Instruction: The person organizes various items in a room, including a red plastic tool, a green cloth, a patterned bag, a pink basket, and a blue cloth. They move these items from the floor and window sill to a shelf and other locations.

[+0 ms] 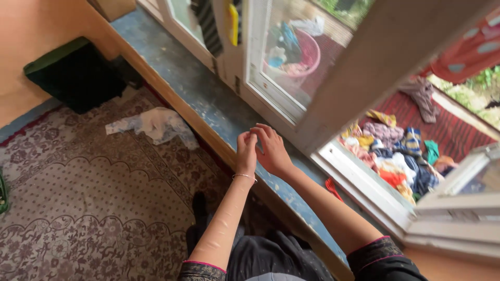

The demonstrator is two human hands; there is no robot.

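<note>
Windowsill (198, 88), a worn blue ledge, runs with its long axis from 11 o'clock to 5 o'clock beneath the white window frame (333, 99), and both hands hover just above its middle. Left hand (246, 152) and right hand (272, 148) touch at the fingertips, fingers curled together; whether they pinch anything small cannot be told. Right hand lies nearer the frame, at 2 o'clock; a crumpled cloth (153, 125) lies on the carpet (94, 198) at 9 o'clock.
</note>
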